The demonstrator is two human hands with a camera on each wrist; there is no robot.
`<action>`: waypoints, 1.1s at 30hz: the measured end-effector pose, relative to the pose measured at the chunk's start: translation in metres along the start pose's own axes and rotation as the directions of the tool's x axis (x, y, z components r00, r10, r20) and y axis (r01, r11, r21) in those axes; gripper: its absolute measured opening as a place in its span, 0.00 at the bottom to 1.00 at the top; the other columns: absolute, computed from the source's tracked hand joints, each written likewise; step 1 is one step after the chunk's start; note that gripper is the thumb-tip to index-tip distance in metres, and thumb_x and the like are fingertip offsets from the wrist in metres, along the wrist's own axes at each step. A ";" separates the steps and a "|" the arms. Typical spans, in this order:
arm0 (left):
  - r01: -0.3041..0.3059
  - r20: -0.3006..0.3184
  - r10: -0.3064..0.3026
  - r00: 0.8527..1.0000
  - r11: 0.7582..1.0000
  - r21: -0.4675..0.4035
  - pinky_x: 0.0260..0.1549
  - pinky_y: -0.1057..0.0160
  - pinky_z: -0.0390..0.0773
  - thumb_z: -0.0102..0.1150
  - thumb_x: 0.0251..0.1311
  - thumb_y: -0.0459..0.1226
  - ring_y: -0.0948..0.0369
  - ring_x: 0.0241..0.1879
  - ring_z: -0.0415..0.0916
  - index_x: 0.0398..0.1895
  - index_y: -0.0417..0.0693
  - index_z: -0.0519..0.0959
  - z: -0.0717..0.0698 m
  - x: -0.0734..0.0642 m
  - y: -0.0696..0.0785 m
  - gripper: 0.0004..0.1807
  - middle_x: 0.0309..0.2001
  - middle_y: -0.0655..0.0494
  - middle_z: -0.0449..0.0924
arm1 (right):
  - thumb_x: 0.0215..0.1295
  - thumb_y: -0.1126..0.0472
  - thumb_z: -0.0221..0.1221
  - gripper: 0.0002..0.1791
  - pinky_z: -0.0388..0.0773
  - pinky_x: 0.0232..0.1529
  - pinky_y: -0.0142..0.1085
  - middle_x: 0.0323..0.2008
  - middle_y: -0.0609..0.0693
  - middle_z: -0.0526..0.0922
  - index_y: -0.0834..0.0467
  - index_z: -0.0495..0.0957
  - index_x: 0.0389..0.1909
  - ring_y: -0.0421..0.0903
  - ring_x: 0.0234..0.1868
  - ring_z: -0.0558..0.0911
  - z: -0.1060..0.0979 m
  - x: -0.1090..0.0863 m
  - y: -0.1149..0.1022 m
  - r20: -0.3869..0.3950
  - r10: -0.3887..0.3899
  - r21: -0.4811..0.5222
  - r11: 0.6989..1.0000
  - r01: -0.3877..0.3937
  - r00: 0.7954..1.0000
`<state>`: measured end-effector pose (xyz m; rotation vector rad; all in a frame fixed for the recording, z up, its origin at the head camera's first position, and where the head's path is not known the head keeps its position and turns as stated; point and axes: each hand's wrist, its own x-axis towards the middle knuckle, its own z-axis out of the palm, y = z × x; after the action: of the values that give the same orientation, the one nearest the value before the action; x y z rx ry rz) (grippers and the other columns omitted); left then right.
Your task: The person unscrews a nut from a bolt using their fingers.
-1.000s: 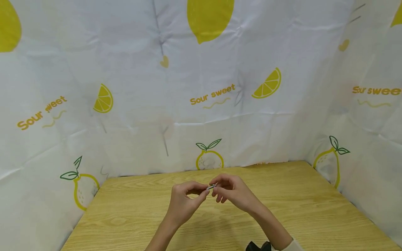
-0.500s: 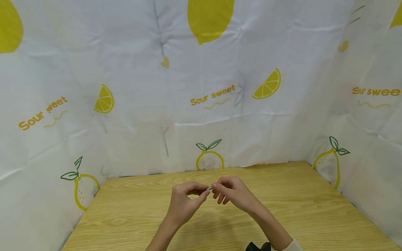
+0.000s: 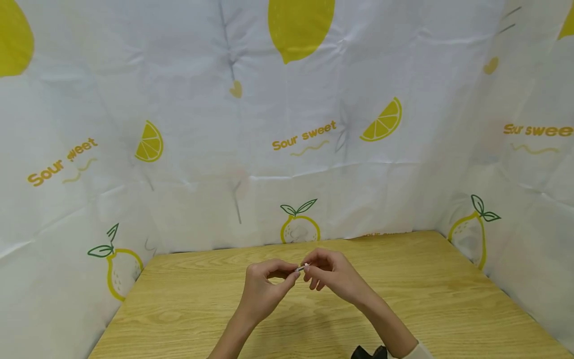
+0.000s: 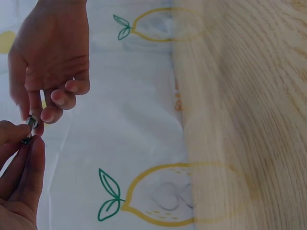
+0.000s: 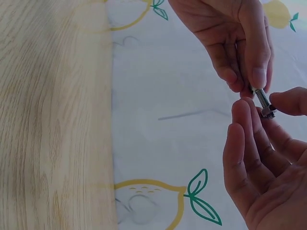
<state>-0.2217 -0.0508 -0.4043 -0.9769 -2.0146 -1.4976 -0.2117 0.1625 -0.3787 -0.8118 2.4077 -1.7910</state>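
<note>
A: Where do we find the piece?

B: Above the pale wood-grained worktop, between both hands: we see a thin silver threaded metal bolt, slightly tilted, with a small silver nut-like metal collar near one end. We cannot tell whether that collar is a loose nut or part of the bolt.

A: And how do we read the hands?

B: The bare left hand pinches the bolt's far end between thumb and fingertips. The bare right hand has its thumb and fingers curled round the collar end; how hard they press, we cannot tell.

A: What should we worry about?

B: Dropping it, first. So little of the bolt sits in each grip that, if the left fingertips slackened while the right ones let go to take a fresh hold, it would probably fall and roll across the worktop.

A: And if the collar does turn?

B: Then we could see it cross-thread if the hands pulled out of line, or the whole bolt spin with it if the left pinch were weak. Turned too far outward, it might slip off the end.
</note>
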 end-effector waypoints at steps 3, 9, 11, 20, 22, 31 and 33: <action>0.001 0.001 -0.001 1.000 1.000 -0.001 0.34 0.64 0.90 0.72 0.60 0.29 0.62 0.32 0.90 0.37 0.45 0.90 0.000 0.000 0.000 0.04 0.34 0.52 0.92 | 0.76 0.62 0.57 0.12 0.88 0.33 0.38 0.35 0.64 0.85 0.68 0.78 0.50 0.43 0.29 0.85 -0.001 0.000 0.001 0.006 -0.029 0.006 1.000 0.029 1.000; -0.003 0.002 0.003 1.000 1.000 -0.006 0.34 0.64 0.90 0.72 0.60 0.29 0.62 0.31 0.90 0.37 0.44 0.90 0.001 0.000 0.000 0.04 0.34 0.51 0.92 | 0.76 0.59 0.58 0.15 0.87 0.32 0.37 0.33 0.56 0.86 0.68 0.78 0.51 0.44 0.28 0.85 -0.001 0.000 0.000 0.002 0.003 -0.007 1.000 -0.003 1.000; -0.005 0.000 0.005 1.000 1.000 -0.007 0.34 0.64 0.90 0.72 0.60 0.29 0.62 0.31 0.89 0.36 0.44 0.90 0.001 0.000 0.000 0.04 0.33 0.51 0.92 | 0.77 0.57 0.58 0.16 0.87 0.31 0.37 0.32 0.55 0.86 0.67 0.78 0.50 0.47 0.28 0.85 -0.001 0.000 -0.001 0.000 0.031 -0.023 0.999 -0.031 1.000; -0.009 0.003 0.009 1.000 1.000 -0.008 0.34 0.64 0.90 0.72 0.60 0.29 0.62 0.31 0.89 0.36 0.44 0.90 0.001 -0.001 0.000 0.04 0.33 0.52 0.92 | 0.80 0.54 0.54 0.17 0.88 0.31 0.40 0.32 0.59 0.86 0.64 0.82 0.42 0.48 0.28 0.86 0.001 0.002 0.002 0.004 0.057 -0.057 0.997 -0.057 0.998; -0.010 0.002 0.010 1.000 1.000 -0.006 0.34 0.64 0.90 0.72 0.60 0.29 0.62 0.31 0.89 0.36 0.44 0.90 0.001 -0.001 0.000 0.04 0.33 0.52 0.92 | 0.79 0.54 0.54 0.16 0.88 0.32 0.41 0.32 0.58 0.86 0.63 0.82 0.42 0.45 0.28 0.86 0.002 0.002 0.003 0.001 0.053 -0.053 0.997 -0.053 0.999; 0.005 -0.003 -0.005 1.000 1.000 -0.001 0.34 0.64 0.90 0.72 0.60 0.29 0.63 0.31 0.89 0.36 0.44 0.90 0.000 -0.001 0.001 0.04 0.33 0.52 0.92 | 0.78 0.60 0.56 0.11 0.88 0.32 0.40 0.34 0.64 0.85 0.65 0.79 0.46 0.45 0.28 0.85 0.002 0.001 0.002 0.003 -0.018 -0.007 1.000 0.018 1.000; 0.003 -0.002 -0.003 1.000 1.000 -0.001 0.34 0.64 0.90 0.72 0.60 0.29 0.62 0.31 0.89 0.37 0.45 0.90 0.000 0.000 0.002 0.04 0.33 0.52 0.92 | 0.77 0.61 0.56 0.11 0.88 0.32 0.40 0.34 0.65 0.84 0.67 0.78 0.47 0.43 0.28 0.85 0.002 0.000 0.002 0.007 -0.044 -0.002 0.999 0.044 0.999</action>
<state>-0.2202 -0.0505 -0.4036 -0.9726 -2.0143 -1.5011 -0.2123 0.1612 -0.3814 -0.8767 2.4066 -1.7971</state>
